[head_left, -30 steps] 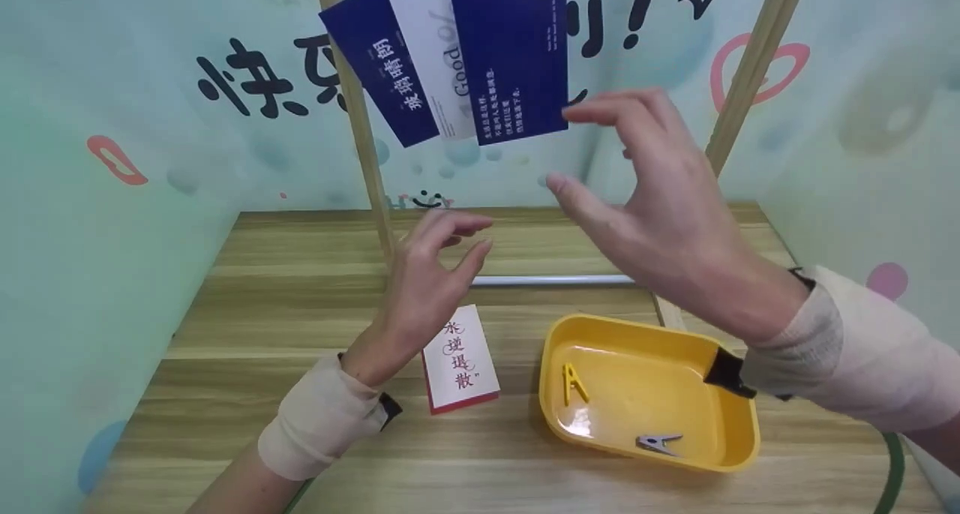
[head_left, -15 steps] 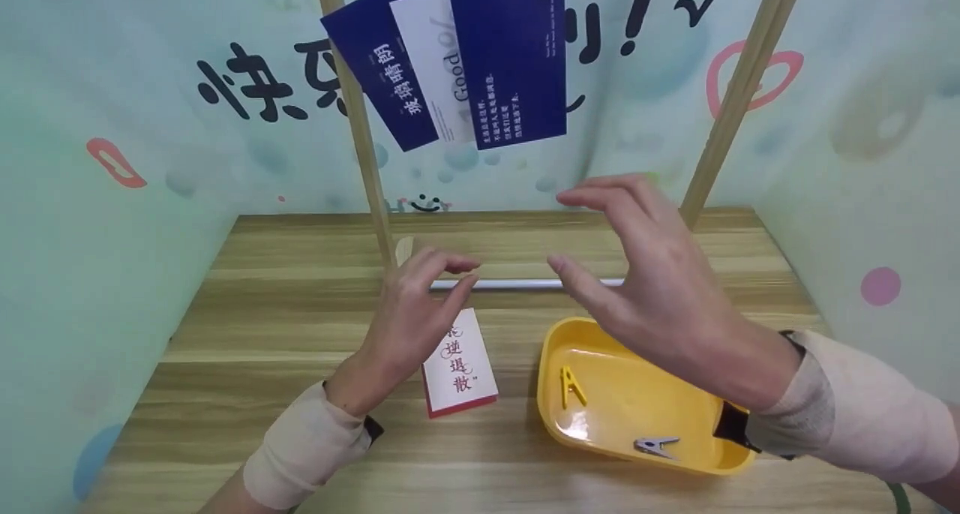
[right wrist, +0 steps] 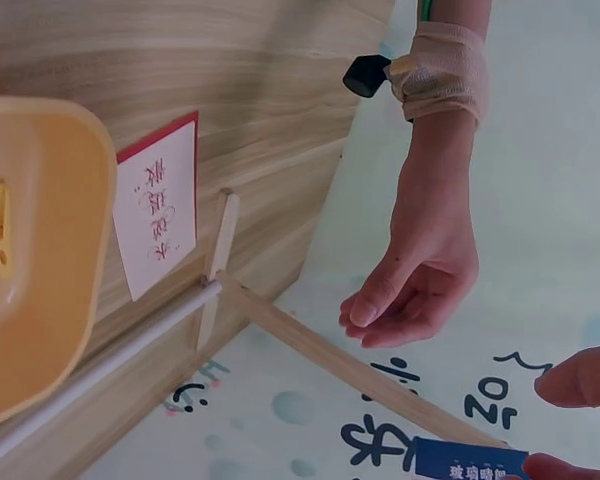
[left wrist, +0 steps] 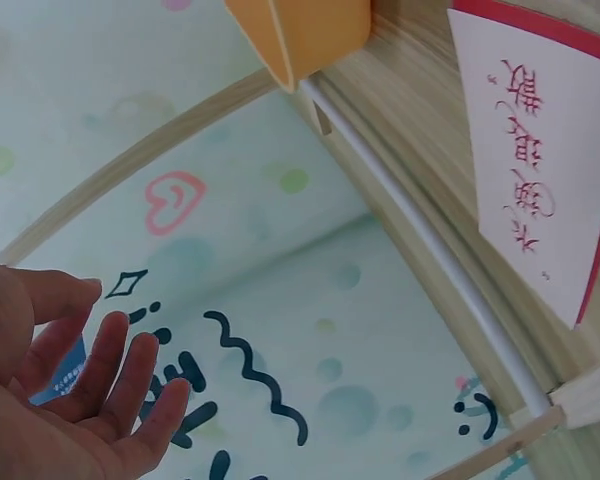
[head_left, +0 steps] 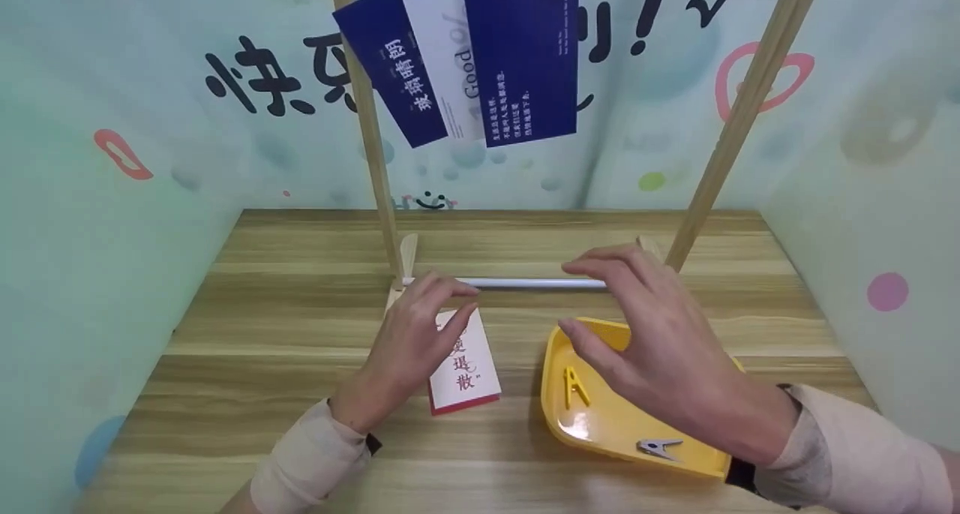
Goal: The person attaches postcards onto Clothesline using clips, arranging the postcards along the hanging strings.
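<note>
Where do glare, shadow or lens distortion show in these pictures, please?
Head view: a bright glare spot inside the yellow tray, just below the yellow clip; left wrist view: the wooden post looks bowed, probably from lens distortion; right wrist view: a soft, dark shadow lies on the wooden tabletop, its source unclear.

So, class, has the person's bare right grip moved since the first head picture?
Yes: the right grip has moved down, away from the rightmost hanging dark-blue rectangular card.

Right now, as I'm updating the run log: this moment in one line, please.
left hand: empty, near white card | right hand: empty, near yellow tray | in tray: yellow clip, gray clip | hanging: three cards
</note>
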A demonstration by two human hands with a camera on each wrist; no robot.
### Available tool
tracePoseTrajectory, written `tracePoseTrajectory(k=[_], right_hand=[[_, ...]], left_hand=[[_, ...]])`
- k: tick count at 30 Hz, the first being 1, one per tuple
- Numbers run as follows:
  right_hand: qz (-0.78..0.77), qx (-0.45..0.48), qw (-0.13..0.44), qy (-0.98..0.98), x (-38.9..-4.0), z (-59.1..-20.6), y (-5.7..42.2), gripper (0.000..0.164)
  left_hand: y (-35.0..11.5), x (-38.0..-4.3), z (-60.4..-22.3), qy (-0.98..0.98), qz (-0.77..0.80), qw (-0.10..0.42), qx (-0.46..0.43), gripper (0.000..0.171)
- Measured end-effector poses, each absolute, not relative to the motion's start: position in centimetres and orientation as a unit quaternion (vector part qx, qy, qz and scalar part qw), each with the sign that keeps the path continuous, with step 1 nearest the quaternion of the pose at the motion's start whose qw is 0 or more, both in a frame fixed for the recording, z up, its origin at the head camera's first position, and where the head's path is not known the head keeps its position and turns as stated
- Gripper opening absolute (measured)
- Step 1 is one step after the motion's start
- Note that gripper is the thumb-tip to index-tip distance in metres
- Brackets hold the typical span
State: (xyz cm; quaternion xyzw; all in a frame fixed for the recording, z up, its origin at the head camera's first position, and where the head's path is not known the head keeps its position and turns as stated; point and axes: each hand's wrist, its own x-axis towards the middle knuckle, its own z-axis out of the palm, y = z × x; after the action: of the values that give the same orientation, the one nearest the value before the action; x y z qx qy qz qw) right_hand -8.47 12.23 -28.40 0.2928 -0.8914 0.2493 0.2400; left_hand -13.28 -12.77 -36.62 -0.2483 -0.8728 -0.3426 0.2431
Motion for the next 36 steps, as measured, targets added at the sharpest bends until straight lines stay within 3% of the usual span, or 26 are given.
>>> tracePoseTrajectory(k=[8, 21, 36], right_hand=[[0.246, 0.28, 0.226, -0.9, -7.4, -29.4, 12.3, 0.044], [0.232, 0.312, 0.269, -0.881, -7.0, -31.8, 12.8, 0.044], [0.164, 0.274, 0.224, -0.921, -8.1, -34.5, 13.5, 0.045]], left_hand=[[-12.8, -13.1, -38.1, -0.881, -0.348, 0.221, -0.233, 0.014], [-12.7, -13.0, -40.6, -0.891, -0.348, 0.192, -0.218, 0.014], [-13.3, -13.5, -43.2, -0.924, -0.317, 0.125, -0.174, 0.016]])
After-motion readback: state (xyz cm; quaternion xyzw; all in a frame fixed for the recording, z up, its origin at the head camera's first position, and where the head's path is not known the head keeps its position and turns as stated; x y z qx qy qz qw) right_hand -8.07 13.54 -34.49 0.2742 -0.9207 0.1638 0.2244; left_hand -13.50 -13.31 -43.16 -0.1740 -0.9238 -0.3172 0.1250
